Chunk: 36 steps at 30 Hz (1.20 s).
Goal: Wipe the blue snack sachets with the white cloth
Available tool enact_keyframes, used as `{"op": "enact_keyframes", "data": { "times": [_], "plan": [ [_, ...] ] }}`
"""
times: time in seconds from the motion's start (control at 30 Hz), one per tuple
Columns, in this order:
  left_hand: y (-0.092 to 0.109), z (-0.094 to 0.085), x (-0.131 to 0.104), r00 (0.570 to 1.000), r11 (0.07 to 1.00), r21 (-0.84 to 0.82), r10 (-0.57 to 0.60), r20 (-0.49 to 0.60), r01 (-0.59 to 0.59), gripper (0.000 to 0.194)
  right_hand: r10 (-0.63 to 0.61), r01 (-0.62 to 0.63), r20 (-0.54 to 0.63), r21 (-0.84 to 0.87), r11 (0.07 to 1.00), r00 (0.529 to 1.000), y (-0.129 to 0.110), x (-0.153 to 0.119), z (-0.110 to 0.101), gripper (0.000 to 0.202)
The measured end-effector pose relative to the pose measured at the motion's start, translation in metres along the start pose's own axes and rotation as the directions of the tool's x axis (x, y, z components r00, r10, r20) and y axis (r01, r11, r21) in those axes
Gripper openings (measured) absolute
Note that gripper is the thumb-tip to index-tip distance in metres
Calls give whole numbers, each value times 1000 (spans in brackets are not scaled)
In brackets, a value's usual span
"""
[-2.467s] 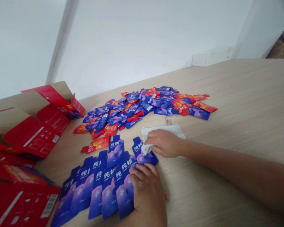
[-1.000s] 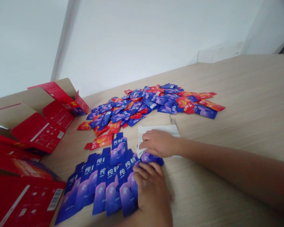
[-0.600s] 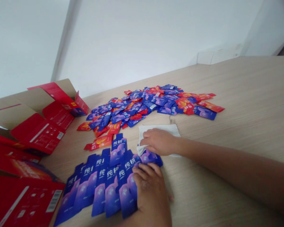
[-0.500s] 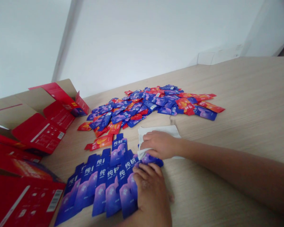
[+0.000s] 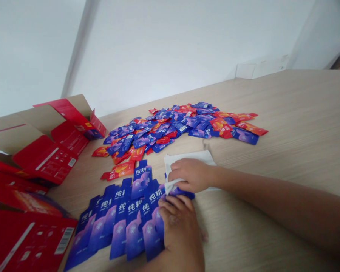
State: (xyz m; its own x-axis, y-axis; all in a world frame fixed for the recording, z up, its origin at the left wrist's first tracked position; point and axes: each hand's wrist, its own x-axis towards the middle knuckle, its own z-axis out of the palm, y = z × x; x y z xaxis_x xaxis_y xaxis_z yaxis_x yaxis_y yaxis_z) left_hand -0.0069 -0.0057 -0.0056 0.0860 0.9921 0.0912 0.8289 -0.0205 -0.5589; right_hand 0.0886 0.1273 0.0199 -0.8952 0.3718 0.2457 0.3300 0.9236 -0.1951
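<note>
My right hand (image 5: 191, 174) presses a folded white cloth (image 5: 204, 156) against a blue-purple packet (image 5: 184, 191), its fingers curled over the cloth. Just below, my left hand (image 5: 180, 223) bears on the same packet with its fingertips, beside the cloth's lower edge. To its left, several blue-purple packets (image 5: 134, 228) lie face up in overlapping rows, with white lettering. One of them (image 5: 142, 179) sits higher than the rest. The underside of my left hand and its thumb tip are mostly hidden.
A heap of blue and red packets (image 5: 164, 128) spreads across the table (image 5: 294, 121) behind my hands. Opened red cardboard boxes (image 5: 55, 164) stand along the left side. A low white box (image 5: 257, 68) sits at the back right, against the pale wall.
The cloth's lower left corner, under my right fingers, has shifted slightly over the packet. Both hands remain in nearly the same places.
</note>
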Motion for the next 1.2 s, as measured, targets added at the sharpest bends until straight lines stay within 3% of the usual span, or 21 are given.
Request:
{"op": "enact_keyframes", "data": {
  "times": [0.1, 0.27, 0.37, 0.47, 0.57, 0.7, 0.83, 0.97, 1.1, 1.2],
  "plan": [
    [2, 0, 0, 1000, 1000, 2, -26, -1, 26, 73, -4, 4, 18, -2, 1000, 1000, -1, 2, 1, 22],
    [2, 0, 0, 999, 999, 12, -44, -25, 44, 77, 172, -174, -22, -94, 980, 985, 7, 1, -1, 20],
    [3, 0, 1, 999, 999, 1, -36, -13, 36, 83, 98, -99, -20, -75, 992, 995, 4, -1, -1, 20],
    [3, -1, 1, 999, 999, 4, -42, -22, 42, 77, 16, -16, 2, -19, 1000, 1000, -2, 0, 1, 21],
    [2, -1, 1, 999, 999, 4, -45, -19, 45, 77, 73, -73, -3, -15, 997, 997, -1, 1, 2, 21],
    [-4, 1, -1, 999, 999, -22, 34, -39, -35, 85, 176, -178, -28, -76, 981, 984, 6, 1, 0, 19],
    [-8, 5, -1, 995, 998, 11, 68, -72, -67, 72, 115, -115, -3, -58, 992, 993, 7, 0, -1, 19],
    [-7, 5, 0, 994, 997, 16, 77, -77, -76, 77, 121, -121, -15, -26, 992, 993, 5, 0, 0, 19],
    [-5, 4, 0, 996, 997, 71, 41, -75, -36, 58, 117, -117, -20, -21, 993, 993, 5, 0, 0, 18],
    [-6, 4, 0, 996, 997, 59, 60, -64, -56, 63, 117, -118, -19, -19, 993, 993, 5, 0, 0, 18]
  ]
}}
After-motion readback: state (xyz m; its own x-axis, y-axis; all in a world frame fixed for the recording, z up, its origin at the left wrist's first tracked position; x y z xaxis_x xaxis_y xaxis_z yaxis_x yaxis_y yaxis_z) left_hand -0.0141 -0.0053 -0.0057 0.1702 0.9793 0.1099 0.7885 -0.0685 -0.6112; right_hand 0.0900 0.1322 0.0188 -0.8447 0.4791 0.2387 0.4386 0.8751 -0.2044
